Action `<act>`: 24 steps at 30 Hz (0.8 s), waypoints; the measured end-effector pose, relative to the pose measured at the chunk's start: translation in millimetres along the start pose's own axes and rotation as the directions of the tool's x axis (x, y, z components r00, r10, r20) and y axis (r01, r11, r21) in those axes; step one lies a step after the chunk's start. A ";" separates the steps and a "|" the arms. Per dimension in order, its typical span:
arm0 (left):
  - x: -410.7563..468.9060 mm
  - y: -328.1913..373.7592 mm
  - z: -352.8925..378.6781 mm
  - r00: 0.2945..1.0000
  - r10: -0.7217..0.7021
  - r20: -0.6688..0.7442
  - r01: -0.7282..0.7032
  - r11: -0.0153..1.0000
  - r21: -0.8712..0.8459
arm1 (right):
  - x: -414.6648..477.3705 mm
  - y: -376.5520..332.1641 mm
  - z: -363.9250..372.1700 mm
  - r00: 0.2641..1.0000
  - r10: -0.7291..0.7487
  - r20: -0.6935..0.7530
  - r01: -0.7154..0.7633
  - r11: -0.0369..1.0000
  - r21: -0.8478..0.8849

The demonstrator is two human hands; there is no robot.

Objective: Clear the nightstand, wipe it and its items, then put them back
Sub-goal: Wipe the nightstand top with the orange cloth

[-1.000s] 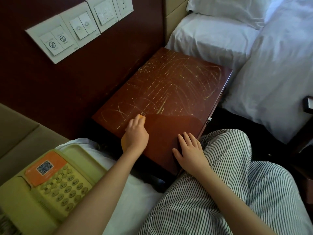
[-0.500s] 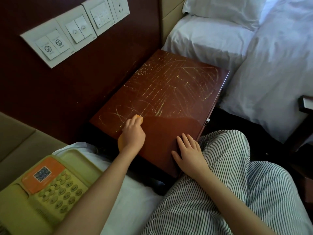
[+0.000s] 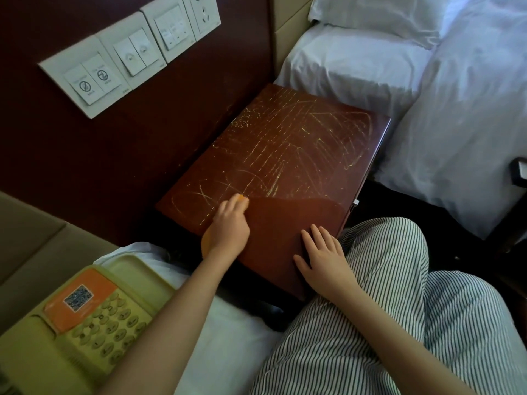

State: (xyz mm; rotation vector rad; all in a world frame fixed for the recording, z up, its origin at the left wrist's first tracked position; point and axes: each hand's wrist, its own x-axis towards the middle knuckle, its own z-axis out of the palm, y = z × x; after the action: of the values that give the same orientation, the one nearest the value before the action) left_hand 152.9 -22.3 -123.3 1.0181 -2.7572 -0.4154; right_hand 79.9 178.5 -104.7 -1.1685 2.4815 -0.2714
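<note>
Orange cloth (image 3: 207, 243) gripped in our left hand's (image 3: 229, 232) curled fingers (image 3: 228, 208), pressing the tabletop (image 3: 299, 155); right hand (image 3: 325, 259) flat at 5 o'clock, fingers straight. Tabletop cleared, wipe looks midway. Phone (image 3: 79, 323) on bed (image 3: 233, 332) at 8 o'clock, not yet returned, we judge.

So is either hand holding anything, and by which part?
The left hand grips a soft orange wiping cloth, covering its middle; only its edges show. The right hand lies flat on the dark red wooden nightstand, holding nothing.
</note>
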 end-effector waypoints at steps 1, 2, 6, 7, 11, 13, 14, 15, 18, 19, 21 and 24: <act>6.4 -0.3 -1.1 0.998 -0.055 -0.023 0.055 0.998 -0.005 | -0.3 -0.1 -0.6 1.000 0.004 -0.003 -0.004 1.000 0.008; 9.9 1.7 -0.1 0.994 -0.100 -0.044 0.100 0.995 -0.011 | -0.6 0.0 -1.2 1.000 0.007 -0.010 -0.007 1.000 0.013; -3.0 26.5 13.2 0.994 -0.083 -0.076 0.082 0.996 -0.026 | -0.8 -0.4 -1.6 0.999 0.021 -0.029 -0.020 1.000 0.020; -11.2 34.7 17.2 0.998 -0.017 -0.067 0.016 1.000 -0.022 | -0.4 -0.8 -1.1 0.999 0.022 -0.030 -0.021 0.999 0.024; -39.1 49.8 22.4 0.939 0.343 0.007 -0.344 0.939 0.007 | 1.2 -1.6 0.9 0.999 0.012 -0.035 -0.010 0.999 0.033; -32.4 36.9 22.4 0.927 0.375 0.013 -0.375 0.927 0.004 | 0.6 -1.0 1.5 0.999 0.013 -0.041 -0.012 0.999 0.030; -24.1 28.2 21.5 0.946 0.325 0.005 -0.325 0.946 -0.006 | 0.3 -0.5 1.6 0.999 0.016 -0.041 -0.015 0.999 0.033; -14.7 19.3 20.0 0.969 0.249 -0.004 -0.249 0.969 -0.011 | -0.2 0.2 1.5 0.999 0.020 -0.041 -0.019 0.999 0.037; 6.5 6.4 13.0 0.998 0.012 -0.060 -0.011 1.000 0.007 | -1.5 1.7 0.4 0.998 0.033 -0.052 -0.030 0.998 0.048; 9.8 8.8 12.1 0.996 -0.046 -0.078 0.046 0.999 0.004 | -2.1 2.2 -0.4 0.998 0.038 -0.055 -0.035 0.998 0.053; 10.2 21.2 12.8 0.988 -0.121 -0.096 0.121 0.993 -0.001 | -3.1 2.4 -2.1 0.997 0.043 -0.060 -0.040 0.997 0.064; -3.5 46.4 20.0 0.999 0.001 -0.052 0.001 1.000 0.027 | -3.3 1.0 -3.1 0.997 0.032 -0.069 -0.028 0.997 0.066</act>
State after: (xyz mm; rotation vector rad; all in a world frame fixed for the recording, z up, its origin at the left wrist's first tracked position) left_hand 122.2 17.7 -127.7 1.0204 -2.7237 -0.3482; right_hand 79.8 181.8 -101.4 -1.1126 2.5285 -0.3886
